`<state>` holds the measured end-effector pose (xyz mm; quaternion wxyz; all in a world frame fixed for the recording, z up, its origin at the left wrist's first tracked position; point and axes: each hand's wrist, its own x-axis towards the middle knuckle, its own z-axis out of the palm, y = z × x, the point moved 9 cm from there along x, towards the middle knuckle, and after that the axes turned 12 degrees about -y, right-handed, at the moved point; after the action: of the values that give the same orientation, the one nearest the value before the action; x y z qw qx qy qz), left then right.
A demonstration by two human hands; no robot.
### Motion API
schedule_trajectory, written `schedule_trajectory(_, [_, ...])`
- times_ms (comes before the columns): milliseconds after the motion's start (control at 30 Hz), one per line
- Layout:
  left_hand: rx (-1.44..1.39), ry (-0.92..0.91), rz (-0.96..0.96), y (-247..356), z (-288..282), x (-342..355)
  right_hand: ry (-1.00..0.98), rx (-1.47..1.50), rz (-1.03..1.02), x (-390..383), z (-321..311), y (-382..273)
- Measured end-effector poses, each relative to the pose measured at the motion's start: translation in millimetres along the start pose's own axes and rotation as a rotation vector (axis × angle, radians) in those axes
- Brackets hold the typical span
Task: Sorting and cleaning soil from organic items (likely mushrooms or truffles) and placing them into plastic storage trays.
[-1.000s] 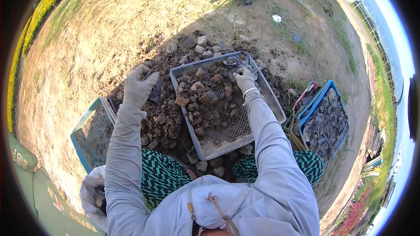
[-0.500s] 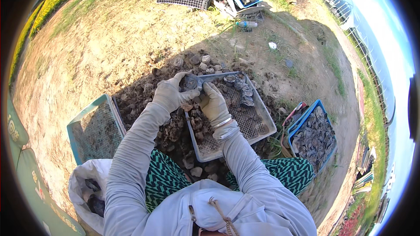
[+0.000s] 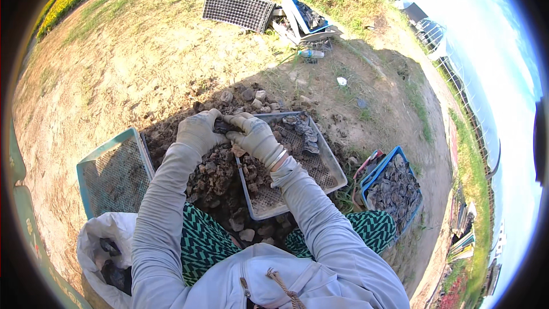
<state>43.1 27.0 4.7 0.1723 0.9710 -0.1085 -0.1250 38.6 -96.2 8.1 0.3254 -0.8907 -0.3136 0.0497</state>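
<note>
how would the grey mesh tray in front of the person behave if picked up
The grey mesh tray would likely hold its shape, given its stiff-looking raised sides. It may feel lopsided, since dirt clods bunch toward its left side. The dark pieces near its far right corner might slide, as they seem to lie loose.

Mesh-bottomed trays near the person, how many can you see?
2: a teal-rimmed tray at left and a grey tray in the middle. Possibly more: dark pieces cover the bottom of the blue-rimmed tray at right.
</note>
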Motion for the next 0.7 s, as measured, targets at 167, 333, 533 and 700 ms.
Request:
schedule_trajectory(167, [-0.04, -0.013, -0.017, -22, -11, -7, 0.078, -0.186, -0.132, 23, 11, -29])
schedule_trajectory(333, [-0.958, 0.309, 0.104, -93, -47, -27, 0.196, 0.355, -0.128, 51, 26, -9])
schedule_trajectory(533, [-1.267, 0.478, 0.205, -112, -56, -34, 0.104, 0.482, 0.111, 91, 80, 17])
schedule_trajectory(700, [-1.337, 0.544, 0.096, -119, -53, -30, -0.059, 0.191, 0.222, 116, 79, 35])
